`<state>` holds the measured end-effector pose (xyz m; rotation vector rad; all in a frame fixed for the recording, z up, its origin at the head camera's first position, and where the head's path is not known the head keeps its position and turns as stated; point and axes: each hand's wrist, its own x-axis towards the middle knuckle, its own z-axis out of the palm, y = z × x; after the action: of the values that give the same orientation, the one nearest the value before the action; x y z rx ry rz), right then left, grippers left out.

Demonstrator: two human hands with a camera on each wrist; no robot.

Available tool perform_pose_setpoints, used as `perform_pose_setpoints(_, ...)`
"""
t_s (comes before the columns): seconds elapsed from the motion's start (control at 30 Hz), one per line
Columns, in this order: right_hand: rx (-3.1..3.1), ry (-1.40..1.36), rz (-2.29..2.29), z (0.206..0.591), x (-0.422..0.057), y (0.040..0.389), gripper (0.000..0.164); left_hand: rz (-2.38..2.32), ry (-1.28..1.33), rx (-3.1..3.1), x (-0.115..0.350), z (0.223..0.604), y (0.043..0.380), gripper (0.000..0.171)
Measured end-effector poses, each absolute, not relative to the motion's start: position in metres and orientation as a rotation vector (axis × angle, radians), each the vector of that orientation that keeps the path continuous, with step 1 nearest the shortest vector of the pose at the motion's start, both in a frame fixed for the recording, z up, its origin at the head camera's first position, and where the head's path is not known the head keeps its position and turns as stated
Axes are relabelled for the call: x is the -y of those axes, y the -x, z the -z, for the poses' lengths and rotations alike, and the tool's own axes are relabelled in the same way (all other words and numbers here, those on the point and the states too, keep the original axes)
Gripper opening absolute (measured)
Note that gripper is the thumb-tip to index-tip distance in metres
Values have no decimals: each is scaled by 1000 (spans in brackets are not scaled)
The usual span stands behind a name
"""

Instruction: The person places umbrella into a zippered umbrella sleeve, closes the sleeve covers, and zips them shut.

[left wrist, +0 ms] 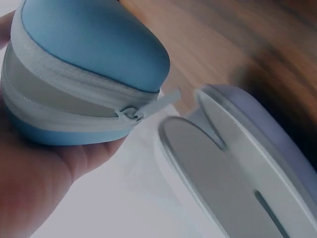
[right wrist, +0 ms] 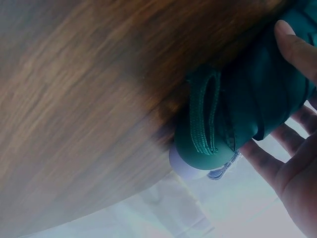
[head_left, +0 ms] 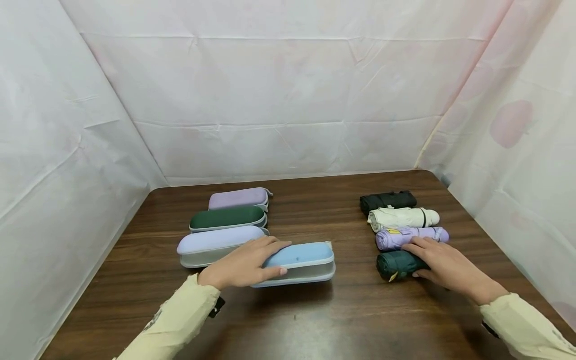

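Note:
My left hand (head_left: 245,262) grips a light blue zip case (head_left: 301,255) by its left end, thumb on the near side. A shadow lies under the case, and it looks slightly raised off the table. Up close in the left wrist view, the blue case (left wrist: 99,39) has a grey zip band with a pull tab at its end. My right hand (head_left: 454,267) holds a rolled dark green umbrella (head_left: 396,265) at its right end. The right wrist view shows thumb and fingers on opposite sides of the green umbrella (right wrist: 262,84), whose strap loop faces the camera.
Behind my left hand lie a lavender case (head_left: 220,240), a dark green case (head_left: 227,217) and a purple case (head_left: 238,199). Beyond the green umbrella are rolled umbrellas in lilac (head_left: 407,238), white (head_left: 400,220) and black (head_left: 387,201). White sheeting (head_left: 279,100) surrounds the wooden table (head_left: 315,200).

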<state>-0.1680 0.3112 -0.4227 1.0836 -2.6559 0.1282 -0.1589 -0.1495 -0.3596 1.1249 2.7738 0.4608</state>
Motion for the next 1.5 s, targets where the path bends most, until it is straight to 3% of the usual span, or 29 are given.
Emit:
perform_pose_setpoints(0.47,2639,-1084,-91,421,-308,168,64,-379,-1182,-2711,105,363,186,64)
perform_pose_setpoints(0.67,2644,-1077,-49,422,-307,163,69,-397,-1173,-2708,100,372,191,64)
perform_pose_setpoints(0.83,2611,-1056,-35,420,-301,159,63,-422,-1141,-2711,104,378,190,63)
perform_pose_setpoints(1.5,2351,-1172,53,387,-231,145,65,-460,-1054,-2711,105,391,186,63)
